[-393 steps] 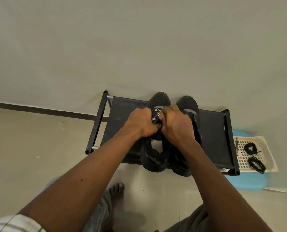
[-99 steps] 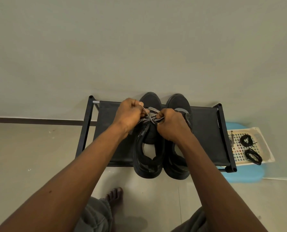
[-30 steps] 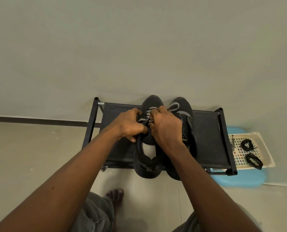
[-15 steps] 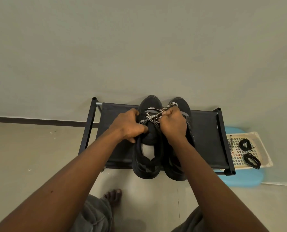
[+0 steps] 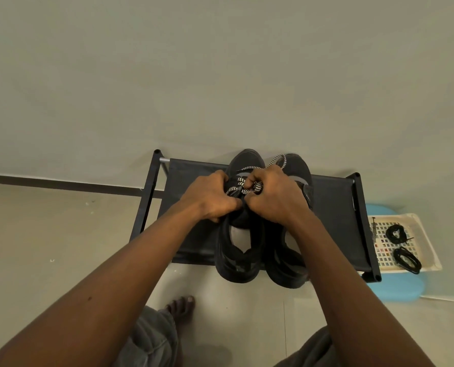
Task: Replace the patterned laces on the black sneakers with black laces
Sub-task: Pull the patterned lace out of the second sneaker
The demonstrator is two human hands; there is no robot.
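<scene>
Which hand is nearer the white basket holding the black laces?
Right. The right hand grips the patterned lace, left of the basket; the left hand, beside it, is farther left.

Left hand (image 5: 209, 197): fingers curled on the patterned lace (image 5: 240, 191) above the left sneaker (image 5: 238, 256).
Right hand (image 5: 276, 201): pinches the same lace, and a loop of it arcs over the right sneaker (image 5: 298, 168).
Rack (image 5: 194, 234): bears both sneakers.
Basket (image 5: 430, 251): holds two coiled black laces (image 5: 396, 233).
</scene>
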